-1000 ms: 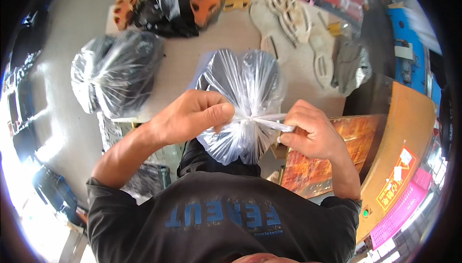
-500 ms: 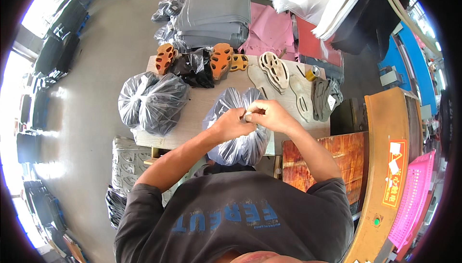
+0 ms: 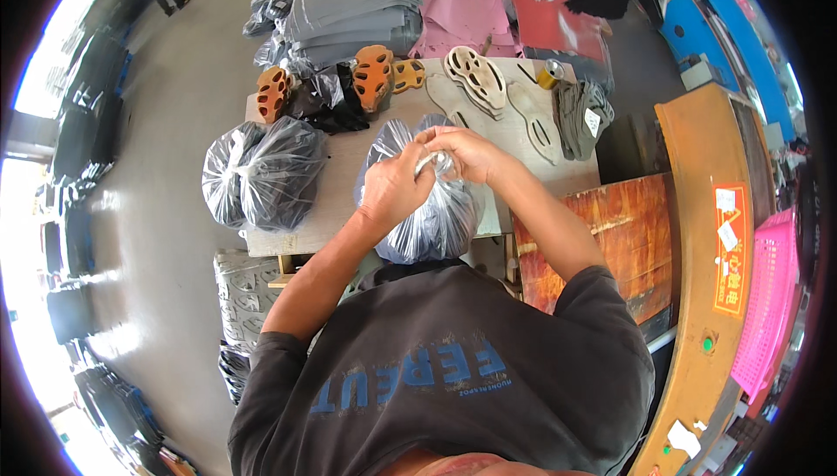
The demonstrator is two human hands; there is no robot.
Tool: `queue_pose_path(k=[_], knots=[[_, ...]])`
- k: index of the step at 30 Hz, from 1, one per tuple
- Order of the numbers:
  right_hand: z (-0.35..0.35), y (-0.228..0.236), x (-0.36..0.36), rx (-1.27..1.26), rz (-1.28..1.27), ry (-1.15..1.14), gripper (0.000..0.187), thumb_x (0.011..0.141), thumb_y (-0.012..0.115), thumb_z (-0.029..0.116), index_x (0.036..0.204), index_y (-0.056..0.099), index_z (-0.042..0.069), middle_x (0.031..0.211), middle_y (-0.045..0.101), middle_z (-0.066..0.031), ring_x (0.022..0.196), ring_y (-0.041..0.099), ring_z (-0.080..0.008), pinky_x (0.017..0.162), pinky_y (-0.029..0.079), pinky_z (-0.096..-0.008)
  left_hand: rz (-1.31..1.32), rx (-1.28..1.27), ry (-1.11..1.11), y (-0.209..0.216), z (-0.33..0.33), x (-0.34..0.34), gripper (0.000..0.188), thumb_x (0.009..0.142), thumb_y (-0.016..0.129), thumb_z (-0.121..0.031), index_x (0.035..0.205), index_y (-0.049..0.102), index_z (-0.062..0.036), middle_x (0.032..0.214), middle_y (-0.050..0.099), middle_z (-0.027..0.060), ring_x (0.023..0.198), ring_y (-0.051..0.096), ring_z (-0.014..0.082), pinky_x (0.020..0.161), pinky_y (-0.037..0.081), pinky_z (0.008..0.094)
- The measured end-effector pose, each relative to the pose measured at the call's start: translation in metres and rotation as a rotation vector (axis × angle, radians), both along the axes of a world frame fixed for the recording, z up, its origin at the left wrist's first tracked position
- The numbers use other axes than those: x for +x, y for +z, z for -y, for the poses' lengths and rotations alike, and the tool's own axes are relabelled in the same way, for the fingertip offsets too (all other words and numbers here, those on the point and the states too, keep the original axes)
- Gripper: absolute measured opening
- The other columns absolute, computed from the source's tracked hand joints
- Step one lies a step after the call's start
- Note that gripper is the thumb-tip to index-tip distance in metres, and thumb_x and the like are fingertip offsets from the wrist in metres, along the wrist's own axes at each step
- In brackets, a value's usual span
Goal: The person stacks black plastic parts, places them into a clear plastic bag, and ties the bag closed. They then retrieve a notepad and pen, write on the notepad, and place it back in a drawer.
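A clear plastic bag (image 3: pixel 436 227) packed with dark grey material stands at the table's front edge, close to my body. Its gathered top is bunched between both hands. My left hand (image 3: pixel 397 187) is closed, thumb and fingers pinching at the bag's neck. On the other side my right hand (image 3: pixel 464 155) pinches the same neck, its fingers curled over the top. A pale, twisted strand of plastic loops between the hands; whether it is a tie or part of the bag I cannot tell. The fingertips are partly hidden.
Left on the table (image 3: pixel 349 166) sits a tied plastic bag (image 3: pixel 261 175). Behind lie orange cutting dies (image 3: pixel 373 79), a black bag (image 3: pixel 331 101), pale sole-shaped templates (image 3: pixel 475 79), a can (image 3: pixel 550 74) and grey cut pieces (image 3: pixel 581 123). An orange-brown machine (image 3: pixel 697 241) stands at right.
The view has tilted, so the table appears higher. My hands have turned at the bag's neck, and a pale loop now shows between them. Both keep their grip.
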State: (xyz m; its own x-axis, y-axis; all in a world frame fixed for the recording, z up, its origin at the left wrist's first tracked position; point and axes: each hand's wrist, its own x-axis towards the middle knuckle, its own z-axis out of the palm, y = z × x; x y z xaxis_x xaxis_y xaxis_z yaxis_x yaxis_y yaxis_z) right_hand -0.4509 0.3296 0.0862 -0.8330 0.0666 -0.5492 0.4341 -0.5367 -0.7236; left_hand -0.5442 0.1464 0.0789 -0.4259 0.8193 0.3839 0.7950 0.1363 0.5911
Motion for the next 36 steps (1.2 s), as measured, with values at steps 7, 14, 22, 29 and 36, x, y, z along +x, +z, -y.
queue_pose_path(k=[7, 14, 22, 29, 36], knots=[[0.014, 0.009, 0.011, 0.834, -0.260, -0.095, 0.028, 0.101, 0.062, 0.024, 0.112, 0.072, 0.000, 0.099, 0.071, -0.0099, 0.090, 0.066, -0.0195, 0.080, 0.052, -0.0345, 1.710, -0.437, -0.047, 0.038, -0.013, -0.033, 0.026, 0.106, 0.058, -0.026, 0.087, 0.061, -0.0087, 0.073, 0.055, -0.0004, 0.057, 0.040, 0.0076, 0.045, 0.029, 0.0254], [0.063, 0.013, 0.052, 1.363, -0.615, -0.385, 0.047, 0.087, 0.068, -0.001, 0.133, 0.066, -0.003, 0.117, 0.070, -0.0180, 0.106, 0.068, -0.0397, 0.093, 0.056, -0.0480, 1.778, -0.477, 0.010, 0.071, -0.019, -0.038, 0.029, 0.110, 0.057, -0.031, 0.095, 0.061, -0.0073, 0.086, 0.062, 0.0019, 0.067, 0.047, 0.0080, 0.047, 0.033, 0.0194], [0.058, -0.019, 0.030, 0.775, -0.563, -0.358, 0.045, 0.089, 0.053, -0.009, 0.129, 0.071, 0.001, 0.090, 0.071, -0.0103, 0.084, 0.070, -0.0250, 0.081, 0.056, -0.0358, 1.392, -0.706, -0.184, 0.101, -0.025, -0.043, 0.032, 0.103, 0.061, -0.031, 0.093, 0.070, -0.0022, 0.075, 0.059, -0.0001, 0.057, 0.043, 0.0064, 0.049, 0.037, 0.0238], [0.024, -0.024, 0.007, 0.045, -0.251, -0.080, 0.042, 0.091, 0.056, 0.002, 0.131, 0.070, 0.002, 0.080, 0.060, 0.0024, 0.069, 0.052, -0.0051, 0.061, 0.038, -0.0226, 0.517, -0.489, -0.028, 0.081, -0.011, -0.035, 0.018, 0.100, 0.070, -0.016, 0.099, 0.070, 0.0014, 0.073, 0.067, 0.0051, 0.065, 0.064, 0.0099, 0.058, 0.050, 0.0298], [0.033, -0.012, 0.002, 0.386, -0.271, 0.011, 0.024, 0.088, 0.053, 0.003, 0.104, 0.071, 0.003, 0.077, 0.059, 0.0014, 0.068, 0.051, -0.0079, 0.061, 0.041, -0.0268, 0.765, -0.813, -0.395, 0.074, 0.000, -0.051, 0.043, 0.103, 0.066, -0.041, 0.094, 0.072, 0.0004, 0.077, 0.069, 0.0097, 0.068, 0.063, 0.0218, 0.069, 0.051, 0.0392]])
